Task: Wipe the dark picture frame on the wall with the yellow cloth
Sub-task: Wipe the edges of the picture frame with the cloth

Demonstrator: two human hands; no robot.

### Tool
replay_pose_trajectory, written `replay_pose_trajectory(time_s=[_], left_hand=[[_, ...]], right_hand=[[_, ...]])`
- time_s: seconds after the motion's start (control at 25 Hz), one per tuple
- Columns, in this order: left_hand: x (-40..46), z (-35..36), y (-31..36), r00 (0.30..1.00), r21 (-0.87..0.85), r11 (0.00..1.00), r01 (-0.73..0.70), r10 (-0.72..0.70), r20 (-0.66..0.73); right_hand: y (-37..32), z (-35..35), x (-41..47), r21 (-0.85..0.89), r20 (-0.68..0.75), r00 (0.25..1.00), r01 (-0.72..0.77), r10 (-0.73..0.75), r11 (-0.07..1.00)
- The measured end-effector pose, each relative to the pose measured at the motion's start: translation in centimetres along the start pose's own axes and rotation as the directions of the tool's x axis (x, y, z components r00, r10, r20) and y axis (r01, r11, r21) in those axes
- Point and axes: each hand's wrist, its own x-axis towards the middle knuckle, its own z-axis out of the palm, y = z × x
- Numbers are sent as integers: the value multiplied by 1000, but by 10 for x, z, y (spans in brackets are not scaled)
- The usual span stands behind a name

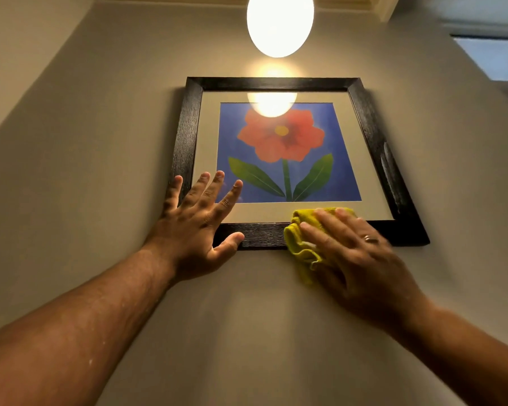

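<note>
The left hand [194, 221] lies flat and spread against the lower left corner of the dark picture frame [185, 136], its fingers reaching over the left rail and the pale mat, its thumb resting on the bottom rail; it grips nothing. Above and between the hands, inside the frame, is a print of a red flower [280, 136] with green leaves on a blue ground, and the glass reflects the glowing lamp [279, 23] hanging higher up. To the right of the left hand, apart from it, the right hand [361, 256] presses the bunched yellow cloth [298, 241] against the bottom rail, fingers laid flat over it; a ring [367, 238] shows on one finger. Beyond the right hand, pale streaks mark the frame's right rail.
</note>
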Motion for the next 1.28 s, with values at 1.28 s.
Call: replay_pose_trajectory(time_s=[1.28], left_hand=[[0, 4, 0, 999, 9, 1000, -30, 30, -14]], right_hand=[[59, -15, 20, 232, -58, 987, -134, 151, 963]])
